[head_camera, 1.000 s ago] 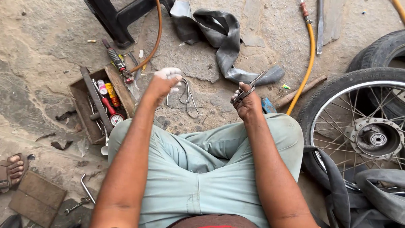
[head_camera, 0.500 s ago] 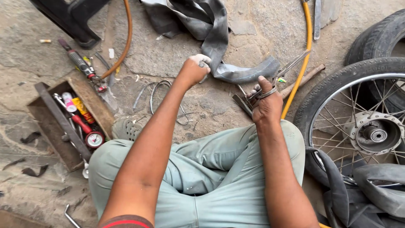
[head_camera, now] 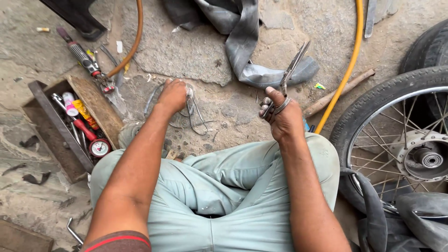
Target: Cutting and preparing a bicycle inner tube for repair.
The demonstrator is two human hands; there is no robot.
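Scissors (head_camera: 291, 70), grey steel, blades apart, sit gripped in the right hand (head_camera: 280, 116); the left hand (head_camera: 173, 95), closed over bent wire (head_camera: 191, 114) nearby, risks a cut.

Roadside tyre-repair workshop — spoked wheel (head_camera: 401, 149), inner tube (head_camera: 247, 42), wooden toolbox (head_camera: 70, 126) on cracked concrete ground (head_camera: 186, 51).

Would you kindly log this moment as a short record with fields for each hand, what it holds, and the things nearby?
Setting: person seated on a rough concrete floor, seen from above
Left hand: closed on something small and pale, too hidden to identify, above loose wire loops
Right hand: grips scissors, blades pointing up
Ahead: grey inner tube
Left side: wooden toolbox holding a pressure gauge
Right side: spoked wheel, yellow hose
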